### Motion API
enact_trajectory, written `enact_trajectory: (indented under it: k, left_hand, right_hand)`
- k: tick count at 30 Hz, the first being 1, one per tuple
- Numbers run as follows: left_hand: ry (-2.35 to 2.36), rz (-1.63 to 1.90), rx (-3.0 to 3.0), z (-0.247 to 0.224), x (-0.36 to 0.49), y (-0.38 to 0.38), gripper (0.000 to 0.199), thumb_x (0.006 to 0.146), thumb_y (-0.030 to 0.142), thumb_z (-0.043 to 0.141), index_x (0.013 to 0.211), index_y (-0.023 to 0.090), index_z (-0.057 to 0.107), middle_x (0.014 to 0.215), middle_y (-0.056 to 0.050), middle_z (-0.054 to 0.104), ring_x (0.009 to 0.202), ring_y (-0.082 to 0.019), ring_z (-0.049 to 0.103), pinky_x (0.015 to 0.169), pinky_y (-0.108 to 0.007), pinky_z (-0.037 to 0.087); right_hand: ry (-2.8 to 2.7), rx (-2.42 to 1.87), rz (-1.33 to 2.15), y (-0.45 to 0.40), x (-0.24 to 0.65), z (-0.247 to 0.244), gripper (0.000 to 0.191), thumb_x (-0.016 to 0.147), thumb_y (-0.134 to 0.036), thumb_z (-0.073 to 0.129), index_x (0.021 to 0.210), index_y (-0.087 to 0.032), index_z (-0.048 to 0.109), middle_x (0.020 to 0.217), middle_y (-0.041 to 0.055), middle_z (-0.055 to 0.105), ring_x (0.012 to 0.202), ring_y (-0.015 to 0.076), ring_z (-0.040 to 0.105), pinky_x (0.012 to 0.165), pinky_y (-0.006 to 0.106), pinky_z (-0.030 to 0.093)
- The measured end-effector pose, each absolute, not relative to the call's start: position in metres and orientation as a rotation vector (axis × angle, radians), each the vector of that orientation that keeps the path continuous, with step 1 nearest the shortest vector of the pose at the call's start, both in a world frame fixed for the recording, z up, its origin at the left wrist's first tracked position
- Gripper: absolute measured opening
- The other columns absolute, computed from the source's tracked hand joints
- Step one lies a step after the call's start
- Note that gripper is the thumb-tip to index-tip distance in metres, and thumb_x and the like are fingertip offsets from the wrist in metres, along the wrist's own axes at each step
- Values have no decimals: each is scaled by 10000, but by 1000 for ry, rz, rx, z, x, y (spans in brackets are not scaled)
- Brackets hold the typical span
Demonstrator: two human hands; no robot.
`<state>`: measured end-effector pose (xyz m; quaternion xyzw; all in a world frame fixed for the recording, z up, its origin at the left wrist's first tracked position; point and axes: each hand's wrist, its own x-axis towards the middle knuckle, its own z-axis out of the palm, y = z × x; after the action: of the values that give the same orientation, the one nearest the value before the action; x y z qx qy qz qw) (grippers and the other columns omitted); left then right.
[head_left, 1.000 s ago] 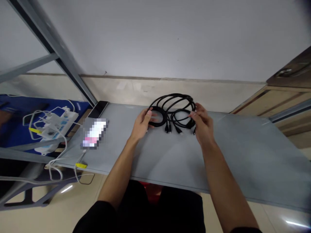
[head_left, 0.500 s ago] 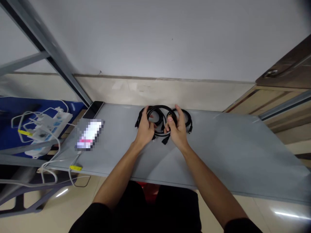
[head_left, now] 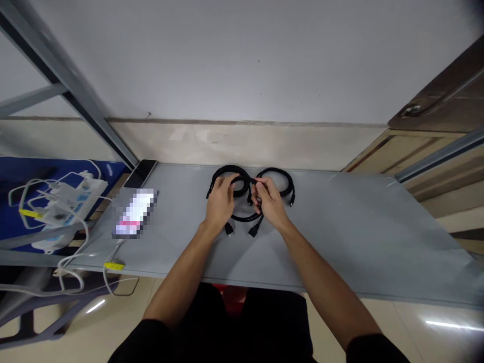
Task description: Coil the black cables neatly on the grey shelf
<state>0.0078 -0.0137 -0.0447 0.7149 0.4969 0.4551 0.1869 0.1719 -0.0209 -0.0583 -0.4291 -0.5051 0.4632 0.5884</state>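
Several black cables [head_left: 278, 174] lie on the grey metal tabletop [head_left: 340, 242], gathered into two coiled loops side by side. My left hand [head_left: 221, 204] grips the left loop [head_left: 229, 173], its fingers curled over the cable. My right hand [head_left: 269, 201] pinches cable strands at the middle, where the loops meet. Two black plugs [head_left: 254, 230] hang below my hands, and a small connector [head_left: 292, 202] sits at the right loop's end. The hands hide part of the coils.
To the left on the table lie a black phone [head_left: 139, 173] and a pixelated flat object [head_left: 134, 214]. Farther left, a white power strip [head_left: 66, 204] with white cords rests on a blue surface. A metal shelf upright [head_left: 64, 75] and a wooden cabinet [head_left: 427, 146] flank the table.
My hands have moved closer together and drawn the cables into two tighter loops. The plugs now hang nearer me, and the view has shifted slightly.
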Motion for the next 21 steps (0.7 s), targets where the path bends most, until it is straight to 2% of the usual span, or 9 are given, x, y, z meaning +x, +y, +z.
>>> enact_trajectory:
  k: [3,5,7,10,12,16,19,21]
  left_hand:
    - [1462,1244,2048,-47,3,-12,381,1073,198,426,1318,228,717,1158,-129,679,1087,-267,684,1042,-461,569]
    - [1495,1246,2042,-48,-2,-9,385,1054,166,429,1299,212,721,1141,-132,688,1085,-270,690,1052,-467,569]
    - [1528,1265,2033,-44,-8,0,380,1045,164,435,1292,198,721,1142,-137,706,1102,-276,692,1074,-475,563]
    - [1580,1262,2055,-30,-14,27,380,1030,164,447,1292,183,722,1169,-146,734,1159,-291,686,1128,-491,535]
    - [1630,1185,2082,-19,-12,52,398,1024,157,443,1307,182,721,1201,-151,742,1179,-298,687,1143,-495,523]
    - [1830,868,2071,-12,1,91,442,1008,119,436,1350,135,715,1282,-210,719,1235,-328,681,1142,-496,514]
    - [1979,638,2041,-21,9,99,437,1004,111,451,1354,135,711,1342,-260,674,1335,-364,630,1142,-530,499]
    - [2012,593,2023,-29,10,97,439,1018,126,430,1373,141,688,1356,-275,657,1324,-373,639,1106,-540,514]
  right_hand:
    - [-1387,-1216,792,-13,197,-54,430,993,-664,538,1005,-248,645,938,52,697,824,209,664,712,348,589]
    - [-1391,-1503,473,-7,223,-51,402,1006,-590,510,978,-218,662,1014,114,719,973,267,672,904,437,570]
    - [-1339,-1858,270,-2,249,-51,383,989,-533,542,1003,-178,685,1105,181,714,1106,324,651,1013,487,519]
    - [-1312,-2312,262,1,273,-53,525,937,-564,639,1142,-87,722,1289,283,667,1260,417,599,1062,527,481]
    - [-1376,-2441,318,2,276,-55,573,950,-539,631,1220,-44,727,1355,307,645,1303,447,579,1071,534,476]
    - [-1444,-2467,351,5,267,-53,520,994,-429,545,1266,-26,732,1354,295,661,1298,426,595,1053,509,496]
    - [-1378,-2467,349,9,263,-52,551,980,-423,561,1315,-6,696,1354,302,664,1280,414,613,1027,502,523]
    - [-1362,-2441,336,13,265,-54,534,958,-404,596,1303,-9,695,1321,305,681,1267,419,621,1017,512,532]
